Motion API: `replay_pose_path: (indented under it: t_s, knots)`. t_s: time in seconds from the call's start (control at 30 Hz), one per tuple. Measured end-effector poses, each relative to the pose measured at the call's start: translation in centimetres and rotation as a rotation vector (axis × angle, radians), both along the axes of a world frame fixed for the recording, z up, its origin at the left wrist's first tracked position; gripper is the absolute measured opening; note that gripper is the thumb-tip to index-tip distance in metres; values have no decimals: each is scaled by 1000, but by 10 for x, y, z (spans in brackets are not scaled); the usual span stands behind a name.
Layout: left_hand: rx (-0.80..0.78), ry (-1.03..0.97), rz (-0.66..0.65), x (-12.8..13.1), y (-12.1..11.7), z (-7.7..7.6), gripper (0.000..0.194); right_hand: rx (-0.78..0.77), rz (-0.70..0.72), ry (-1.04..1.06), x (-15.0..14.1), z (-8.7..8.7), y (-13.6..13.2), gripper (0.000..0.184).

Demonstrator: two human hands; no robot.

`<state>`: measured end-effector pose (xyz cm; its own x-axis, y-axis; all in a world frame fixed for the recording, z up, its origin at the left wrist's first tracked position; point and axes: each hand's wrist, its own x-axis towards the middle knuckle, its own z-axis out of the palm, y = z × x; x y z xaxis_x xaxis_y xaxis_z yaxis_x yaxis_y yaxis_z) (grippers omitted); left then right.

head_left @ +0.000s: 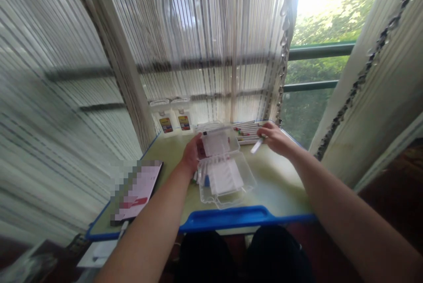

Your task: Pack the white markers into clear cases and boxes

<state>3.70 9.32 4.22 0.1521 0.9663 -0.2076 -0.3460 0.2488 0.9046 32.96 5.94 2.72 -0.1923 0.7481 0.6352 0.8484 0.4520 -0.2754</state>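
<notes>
An open clear plastic case (249,177) lies on the table, its lid raised on the far side and white paper in the near half. My left hand (191,155) is closed around the left edge of the lid; some of its fingers are hidden behind it. My right hand (274,137), to the right of the case, pinches a white marker (257,145) that points down and left. Beyond the case lies a row of white markers (246,129), several with coloured ends. More white sticks show partly under the case's left side.
Two clear plastic cases with labels (174,120) stand upright at the back left. A tablet-like device (145,190), partly pixelated, lies at the left. The table (280,186) has a blue front tray (228,218). Striped curtains hang close behind; my knees are below.
</notes>
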Motion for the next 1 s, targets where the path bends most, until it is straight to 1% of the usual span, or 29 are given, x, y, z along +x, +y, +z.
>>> replay_pose_path:
  t_s: [0.03,0.1,0.17,0.23,0.3,0.37,0.43,0.53,0.67,0.83,0.9,1.0]
  knots:
    - [1,19,-27,2,-1,-2,31,8,-20,72,6,3,1,15]
    - [13,44,-66,5,-2,-4,32,-26,-30,185,10,7,1,11]
    - [29,47,-73,8,-4,-4,32,-82,-30,243,4,7,-2,10]
    - [43,53,-73,11,-6,-4,31,-120,-20,226,-11,3,-8,10]
    - [80,73,-82,13,-5,-5,31,-123,-17,202,-27,-1,-12,10]
    - [125,112,-88,16,-5,-7,33,-121,-17,202,-40,-4,-15,14]
    - [160,147,-96,19,-5,-8,35,-93,19,195,-48,-6,-16,20]
    - [193,165,-114,22,-7,-9,36,-10,79,172,-52,-8,-14,23]
    - [224,166,-134,22,-10,-8,35,74,110,100,-53,-11,-14,25]
    - [210,161,-139,22,-10,-8,36,51,105,24,-56,-11,-19,26]
    - [194,154,-137,22,-9,-9,36,32,101,37,-56,-10,-21,26]
    - [196,159,-135,22,-8,-10,37,18,96,112,-56,-7,-24,23]
